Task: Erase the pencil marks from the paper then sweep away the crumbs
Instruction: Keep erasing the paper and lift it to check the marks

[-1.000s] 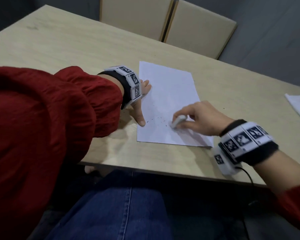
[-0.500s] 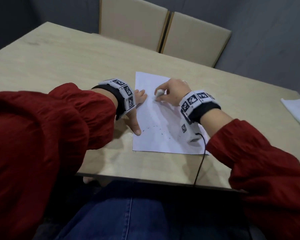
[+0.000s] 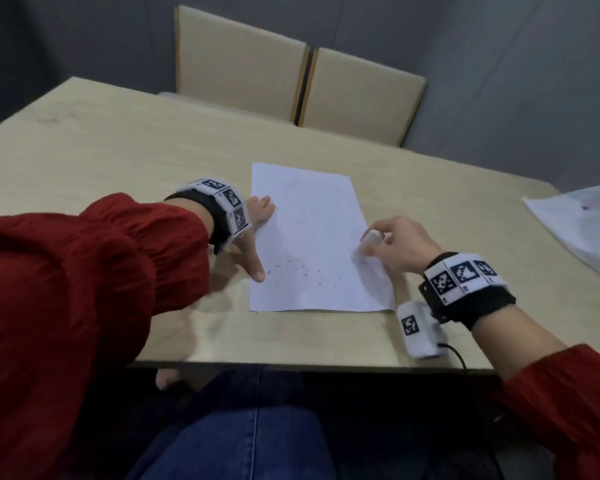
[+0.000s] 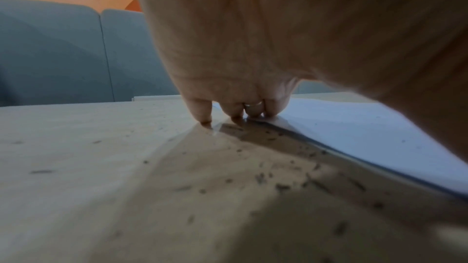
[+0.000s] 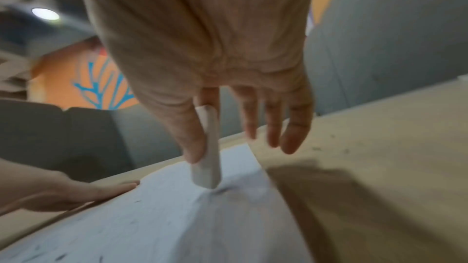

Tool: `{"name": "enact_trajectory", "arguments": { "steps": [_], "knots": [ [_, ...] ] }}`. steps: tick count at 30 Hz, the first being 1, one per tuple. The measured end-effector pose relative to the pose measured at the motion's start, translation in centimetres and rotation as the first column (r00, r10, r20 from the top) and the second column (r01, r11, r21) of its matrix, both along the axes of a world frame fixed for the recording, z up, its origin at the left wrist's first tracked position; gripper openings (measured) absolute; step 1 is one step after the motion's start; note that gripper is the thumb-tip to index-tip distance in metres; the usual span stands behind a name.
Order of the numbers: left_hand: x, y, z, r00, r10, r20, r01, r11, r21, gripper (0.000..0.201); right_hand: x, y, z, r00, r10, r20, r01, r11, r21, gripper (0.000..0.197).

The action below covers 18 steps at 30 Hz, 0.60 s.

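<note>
My left hand lies flat, fingers spread, pinning the paper; my right hand pinches the eraser at its right edge, crumbs scattered below.

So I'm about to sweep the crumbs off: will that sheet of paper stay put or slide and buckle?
The paper looks thin and floppy; it will likely buckle if pushed edge-on. It probably slides easily on the smooth table, which would explain the left hand pressing its edge. The crumbs look light and should brush off.
</note>
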<state>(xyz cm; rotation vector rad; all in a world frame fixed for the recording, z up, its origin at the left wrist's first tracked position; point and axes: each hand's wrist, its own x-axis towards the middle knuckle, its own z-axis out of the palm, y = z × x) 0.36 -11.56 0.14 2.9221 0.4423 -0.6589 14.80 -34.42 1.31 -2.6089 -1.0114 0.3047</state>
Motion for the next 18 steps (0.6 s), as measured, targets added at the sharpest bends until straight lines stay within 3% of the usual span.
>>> {"name": "enact_trajectory", "arguments": {
  "steps": [3,7,9,11,13,16,18],
  "knots": [
    [0.1,-0.4,0.1,1.0,0.013,0.018,-0.014,1.0,0.017,0.123,0.5,0.0,-0.9,0.953,-0.21,-0.218,0.217,0.976,0.01,0.012],
    [-0.3,-0.7,0.2,0.999,0.052,0.011,-0.053,0.998,0.028,0.126,0.7,0.9,-1.1,0.915,-0.26,-0.308,0.281,0.959,0.025,0.016],
    [-0.5,-0.6,0.3,0.996,0.09,0.019,-0.09,0.996,-0.003,0.127,0.4,1.6,-0.8,0.932,-0.248,-0.263,0.263,0.964,0.023,0.018],
    [-0.7,-0.6,0.4,0.989,0.138,0.057,-0.135,0.989,-0.052,0.127,0.0,2.2,-0.2,0.954,-0.237,-0.185,0.254,0.965,0.07,0.004],
    [-0.8,-0.8,0.4,0.971,0.191,0.145,-0.173,0.977,-0.128,0.125,-0.5,2.7,0.8,0.975,-0.217,-0.046,0.222,0.962,0.16,0.014],
    [-0.9,-0.8,0.9,0.905,0.299,0.304,-0.228,0.941,-0.25,0.128,-0.6,3.2,3.2,0.976,-0.176,0.128,0.115,0.915,0.386,0.019],
    [-0.8,-0.4,1.4,0.847,0.338,0.41,-0.237,0.931,-0.279,0.117,-0.5,3.2,4.9,0.962,-0.157,0.223,0.004,0.827,0.563,0.014]
  ]
}}
